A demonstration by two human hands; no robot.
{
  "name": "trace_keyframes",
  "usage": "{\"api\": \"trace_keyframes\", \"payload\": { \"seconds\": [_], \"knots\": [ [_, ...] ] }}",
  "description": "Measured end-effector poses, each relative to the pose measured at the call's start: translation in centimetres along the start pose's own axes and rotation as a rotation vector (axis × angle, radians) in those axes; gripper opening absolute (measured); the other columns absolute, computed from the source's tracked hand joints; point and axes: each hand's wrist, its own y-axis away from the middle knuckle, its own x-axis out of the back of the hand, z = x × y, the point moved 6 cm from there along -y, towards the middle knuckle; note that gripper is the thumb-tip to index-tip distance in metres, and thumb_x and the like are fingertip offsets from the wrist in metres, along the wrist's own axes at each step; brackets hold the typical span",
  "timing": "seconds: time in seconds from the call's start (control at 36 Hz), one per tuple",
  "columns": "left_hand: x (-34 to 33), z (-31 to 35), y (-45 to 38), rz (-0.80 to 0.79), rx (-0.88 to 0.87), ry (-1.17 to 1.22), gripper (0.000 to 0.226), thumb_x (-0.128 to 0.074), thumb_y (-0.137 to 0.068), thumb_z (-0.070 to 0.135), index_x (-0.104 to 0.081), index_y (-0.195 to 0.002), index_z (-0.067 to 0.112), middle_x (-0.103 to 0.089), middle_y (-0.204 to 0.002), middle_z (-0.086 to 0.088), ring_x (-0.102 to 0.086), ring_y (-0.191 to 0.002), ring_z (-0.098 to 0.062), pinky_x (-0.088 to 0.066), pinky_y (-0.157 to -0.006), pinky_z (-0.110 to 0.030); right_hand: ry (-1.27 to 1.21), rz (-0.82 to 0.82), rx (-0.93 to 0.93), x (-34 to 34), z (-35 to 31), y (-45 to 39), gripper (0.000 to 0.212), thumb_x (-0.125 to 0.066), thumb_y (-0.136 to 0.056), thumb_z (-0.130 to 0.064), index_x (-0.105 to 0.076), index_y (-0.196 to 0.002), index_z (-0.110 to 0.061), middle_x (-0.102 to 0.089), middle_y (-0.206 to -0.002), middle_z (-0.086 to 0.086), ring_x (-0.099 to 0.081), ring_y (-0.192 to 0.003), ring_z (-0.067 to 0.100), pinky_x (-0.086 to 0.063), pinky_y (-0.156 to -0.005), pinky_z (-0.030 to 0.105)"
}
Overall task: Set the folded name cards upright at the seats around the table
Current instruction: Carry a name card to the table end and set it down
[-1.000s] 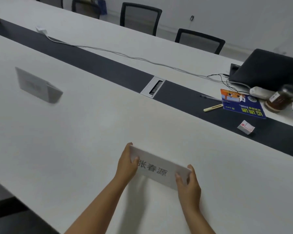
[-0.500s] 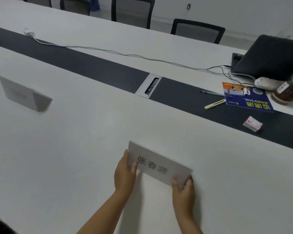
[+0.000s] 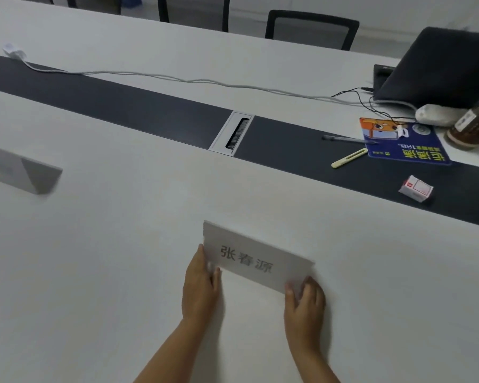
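since a second ago both hands have slid down toward the card's lower corners, and the printed face of the card now tilts more fully toward the camera. left hand [image 3: 201,288] grips the near-left edge of the name card [image 3: 256,258], thumb on the printed face, fingers closed behind it. right hand [image 3: 304,299] pinches the near-right corner, fingertips curled over the lower edge. card is white, three dark characters printed across it, held just above or on the white table [image 3: 94,272] close to the near edge; cannot tell whether its base touches the surface. fold and rear panel not visible from this angle.

farther left, a second name card [image 3: 22,172] stands upright as a tent on the same white surface, well apart from the hands, partly cut by the frame edge, blurred.

beyond, a dark strip [image 3: 122,106] runs across the table's middle, with a silver cable hatch [image 3: 231,132] set into it. on the strip to the right: a small white-and-red box [image 3: 416,188], a pale yellow pen-like item [image 3: 349,158], a dark pen [image 3: 346,139] touching a blue printed pad [image 3: 401,142].

far right: a brown jar [image 3: 472,123], a white mouse-like object [image 3: 434,114], a dark laptop [image 3: 440,67] with thin cables. a grey cord [image 3: 177,78] trails left along the far side. black chairs [image 3: 311,29] behind the table.
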Motion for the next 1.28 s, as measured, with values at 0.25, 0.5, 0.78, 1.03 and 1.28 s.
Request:
{"api": "trace_keyframes", "payload": {
  "seconds": [0.25,0.5,0.78,1.03,1.28],
  "knots": [
    [-0.2,-0.4,-0.4,0.023,-0.024,0.011,0.054,-0.046,-0.087,0.009,-0.027,-0.138,0.005,-0.046,-0.137,-0.014,-0.041,-0.125,-0.028,-0.033,-0.102,-0.034,-0.036,0.022,-0.042,0.0,0.3,-0.1,0.046,-0.040,-0.078,-0.027,-0.055,-0.083,0.017,-0.059,-0.081,0.035,-0.043,-0.084,0.026,-0.034,-0.072,0.031],
    [0.6,-0.4,-1.5,0.147,-0.007,0.062,0.027,-0.052,-0.083,0.005,-0.058,-0.109,0.006,-0.059,-0.090,-0.004,-0.048,-0.085,-0.021,-0.032,-0.071,-0.028,-0.048,0.011,-0.023,0.3,0.1,-0.7,0.048,-0.038,-0.079,-0.024,-0.060,-0.088,0.017,-0.062,-0.081,0.033,-0.063,-0.076,0.044,-0.036,-0.073,0.029],
    [0.6,-0.6,-1.4,0.137,-0.007,0.035,0.017,-0.054,-0.081,0.007,-0.060,-0.097,0.008,-0.058,-0.081,-0.003,-0.051,-0.083,-0.026,-0.032,-0.065,-0.028,-0.052,0.068,-0.020,0.5,0.0,-2.0,0.052,-0.038,-0.078,-0.029,-0.063,-0.091,0.015,-0.067,-0.085,0.030,-0.063,-0.083,0.043,-0.050,-0.075,0.049],
    [0.4,-0.3,-1.9,0.178,0.008,0.042,0.009,-0.053,-0.081,0.008,-0.060,-0.087,0.010,-0.052,-0.067,0.005,-0.050,-0.075,-0.025,-0.030,-0.054,-0.021,-0.033,0.081,0.018,0.7,0.3,-1.7,0.043,-0.041,-0.077,-0.025,-0.063,-0.075,0.012,-0.064,-0.073,0.029,-0.062,-0.073,0.042,-0.035,-0.069,0.029],
    [0.3,-0.6,-1.9,0.180,0.035,0.027,0.015,-0.052,-0.083,0.010,-0.060,-0.096,0.009,-0.054,-0.076,0.001,-0.046,-0.079,-0.021,-0.030,-0.063,-0.028,-0.063,0.057,0.001,0.5,0.6,-1.6,0.046,-0.039,-0.078,-0.029,-0.061,-0.074,0.011,-0.062,-0.075,0.029,-0.059,-0.076,0.034,-0.035,-0.069,0.029]
  ]
}}
